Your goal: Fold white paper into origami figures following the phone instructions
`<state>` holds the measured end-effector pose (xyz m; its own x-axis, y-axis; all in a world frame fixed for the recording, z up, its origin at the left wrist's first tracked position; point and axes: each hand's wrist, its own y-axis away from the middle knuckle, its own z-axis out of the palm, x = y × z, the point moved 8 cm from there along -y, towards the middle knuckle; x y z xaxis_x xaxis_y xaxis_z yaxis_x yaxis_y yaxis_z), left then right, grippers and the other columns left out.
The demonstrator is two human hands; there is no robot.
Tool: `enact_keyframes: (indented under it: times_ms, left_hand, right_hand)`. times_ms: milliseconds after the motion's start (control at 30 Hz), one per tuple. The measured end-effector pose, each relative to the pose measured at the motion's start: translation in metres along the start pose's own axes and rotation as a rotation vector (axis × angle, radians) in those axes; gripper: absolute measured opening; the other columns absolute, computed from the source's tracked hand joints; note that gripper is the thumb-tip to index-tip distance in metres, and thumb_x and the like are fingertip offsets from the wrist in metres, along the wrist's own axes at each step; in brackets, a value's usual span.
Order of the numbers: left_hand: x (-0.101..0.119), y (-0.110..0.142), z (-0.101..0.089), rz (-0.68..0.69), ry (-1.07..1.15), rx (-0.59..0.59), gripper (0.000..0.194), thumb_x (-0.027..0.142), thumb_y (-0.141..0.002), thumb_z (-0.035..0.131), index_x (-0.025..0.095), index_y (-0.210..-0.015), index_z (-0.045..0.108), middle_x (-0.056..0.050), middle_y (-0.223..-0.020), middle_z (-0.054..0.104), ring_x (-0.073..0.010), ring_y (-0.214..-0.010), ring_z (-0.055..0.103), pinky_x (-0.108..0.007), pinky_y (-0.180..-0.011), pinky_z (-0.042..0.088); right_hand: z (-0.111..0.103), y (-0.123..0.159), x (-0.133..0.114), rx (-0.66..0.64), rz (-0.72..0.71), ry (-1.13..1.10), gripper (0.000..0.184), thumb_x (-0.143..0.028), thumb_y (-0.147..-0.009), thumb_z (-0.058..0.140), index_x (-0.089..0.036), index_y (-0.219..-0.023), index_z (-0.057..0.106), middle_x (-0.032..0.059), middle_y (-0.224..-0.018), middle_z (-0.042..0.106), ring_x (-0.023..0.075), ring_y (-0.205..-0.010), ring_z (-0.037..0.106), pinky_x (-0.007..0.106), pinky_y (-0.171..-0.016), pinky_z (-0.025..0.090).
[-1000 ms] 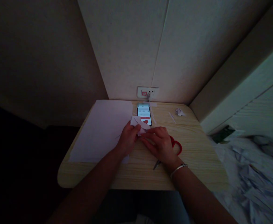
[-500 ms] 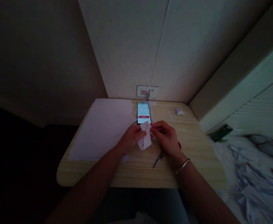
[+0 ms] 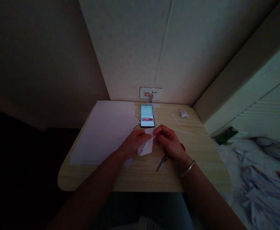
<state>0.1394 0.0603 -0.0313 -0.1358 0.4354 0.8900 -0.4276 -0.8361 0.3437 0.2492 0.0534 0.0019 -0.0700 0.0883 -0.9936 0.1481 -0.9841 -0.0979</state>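
A small folded piece of white paper (image 3: 146, 147) is held over the front middle of the table. My left hand (image 3: 135, 141) pinches its left side, thumb on top. The fingers of my right hand (image 3: 169, 140) are closed at the paper's upper right edge. Scissors (image 3: 163, 162) with red handles lie on the wood beneath my right hand, blades pointing toward the front edge; the hand hides part of them. Just beyond the paper lies a lit smartphone (image 3: 147, 115).
Large white sheets (image 3: 103, 131) cover the left of the wooden table (image 3: 202, 159). A crumpled paper scrap (image 3: 183, 113) and a thin paper strip (image 3: 175, 118) lie at the back right. A wall socket (image 3: 150, 93) sits behind the phone. Several papers (image 3: 261, 191) are heaped off the table at right.
The folded paper has tilted and shifted slightly left and down in my fingers, showing a different face. My right fingers have curled in closer at its edge. Scissors and phone stay put.
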Motion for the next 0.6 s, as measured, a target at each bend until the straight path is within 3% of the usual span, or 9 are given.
enact_keyframes:
  times_ms: [200,600]
  left_hand:
    - [0.0005,0.0015,0.0031,-0.016,0.060,-0.006,0.015,0.029,-0.063,0.068,0.015,-0.066,0.067,-0.005,-0.059,0.067,-0.0123,-0.046,0.056,-0.023,-0.046,0.039]
    - [0.0017,0.0017,0.0038,0.004,0.103,-0.033,0.020,0.033,-0.066,0.070,0.014,-0.070,0.067,-0.004,-0.060,0.066,-0.0120,-0.047,0.055,-0.024,-0.049,0.041]
  right_hand:
    - [0.0044,0.0002,0.0008,-0.049,0.049,0.002,0.004,-0.025,-0.073,0.055,-0.022,-0.075,0.054,-0.0041,-0.061,0.054,0.0115,-0.054,0.049,0.024,-0.052,0.039]
    - [0.0007,0.0004,-0.0003,-0.049,-0.014,0.082,0.003,-0.018,-0.075,0.053,-0.021,-0.074,0.055,-0.0032,-0.066,0.054,0.0109,-0.056,0.050,0.023,-0.053,0.040]
